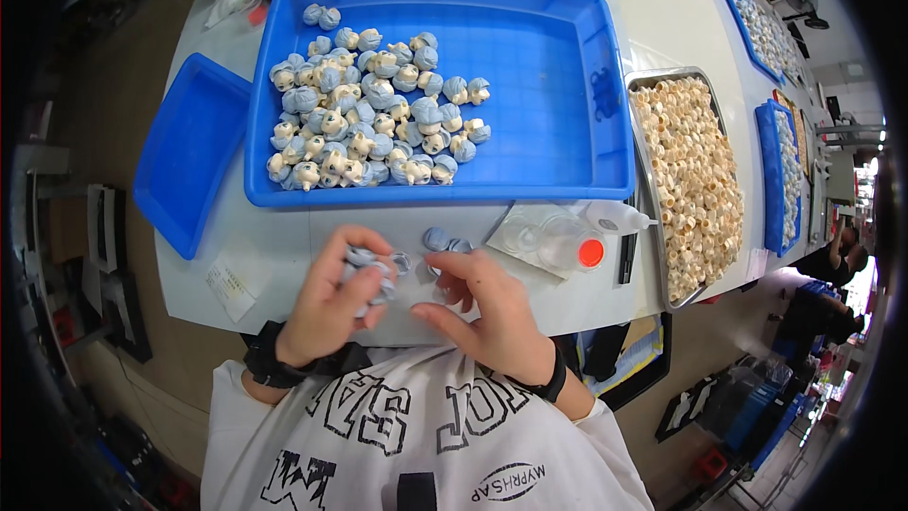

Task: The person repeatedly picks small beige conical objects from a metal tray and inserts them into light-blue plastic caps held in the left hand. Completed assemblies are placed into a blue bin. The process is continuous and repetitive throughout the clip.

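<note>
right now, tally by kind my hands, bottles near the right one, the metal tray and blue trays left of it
Hands: 2 (left hand, right hand)
Bottles: 2 (clear bottle, white bottle)
Metal tray: 1
Blue trays: 2 (large tray, small tray)
Total: 7

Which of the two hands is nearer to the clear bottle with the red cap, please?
Right. The right hand is just to the lower left of the clear bottle in the picture; the left hand, holding pale blue pieces, is farther away to the left.
</note>
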Action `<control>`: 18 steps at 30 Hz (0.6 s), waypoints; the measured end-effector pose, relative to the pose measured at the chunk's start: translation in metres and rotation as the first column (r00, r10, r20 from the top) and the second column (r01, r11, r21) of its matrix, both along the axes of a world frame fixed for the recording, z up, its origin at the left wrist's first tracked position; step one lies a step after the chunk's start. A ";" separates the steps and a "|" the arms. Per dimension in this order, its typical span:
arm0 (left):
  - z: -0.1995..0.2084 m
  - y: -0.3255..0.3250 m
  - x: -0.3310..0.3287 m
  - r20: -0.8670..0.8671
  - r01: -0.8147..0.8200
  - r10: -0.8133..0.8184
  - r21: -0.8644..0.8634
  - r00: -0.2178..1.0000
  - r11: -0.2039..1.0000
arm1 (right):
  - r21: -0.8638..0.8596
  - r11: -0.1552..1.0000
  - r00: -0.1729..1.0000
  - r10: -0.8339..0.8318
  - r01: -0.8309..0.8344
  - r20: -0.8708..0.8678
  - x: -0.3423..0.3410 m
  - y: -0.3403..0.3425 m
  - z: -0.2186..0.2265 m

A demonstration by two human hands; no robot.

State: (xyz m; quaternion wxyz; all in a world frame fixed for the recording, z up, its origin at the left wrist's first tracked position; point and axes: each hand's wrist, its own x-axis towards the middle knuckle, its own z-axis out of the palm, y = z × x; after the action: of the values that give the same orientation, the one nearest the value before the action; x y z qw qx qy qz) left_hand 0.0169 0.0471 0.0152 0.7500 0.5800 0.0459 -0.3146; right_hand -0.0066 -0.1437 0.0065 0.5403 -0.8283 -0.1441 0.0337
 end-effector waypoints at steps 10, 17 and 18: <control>0.002 0.041 -0.008 -0.161 -0.121 0.043 -0.517 0.986 0.847 | -0.736 0.672 0.955 0.267 -0.087 0.131 0.005 0.040 -0.004; -0.013 0.048 -0.046 -0.247 -0.147 0.005 -0.562 0.969 0.814 | -0.245 0.965 0.964 0.146 -0.090 0.221 -0.015 0.036 0.009; -0.013 0.049 -0.050 -0.258 -0.132 -0.015 -0.541 0.966 0.830 | -0.187 0.979 0.955 0.127 -0.078 0.268 -0.021 0.037 0.016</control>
State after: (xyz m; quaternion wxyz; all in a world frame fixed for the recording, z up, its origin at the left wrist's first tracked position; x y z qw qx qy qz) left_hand -0.0332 0.0958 0.0023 0.8830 0.2916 0.0651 -0.3619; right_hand -0.0278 -0.1070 0.0226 0.4377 -0.8602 -0.2582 -0.0428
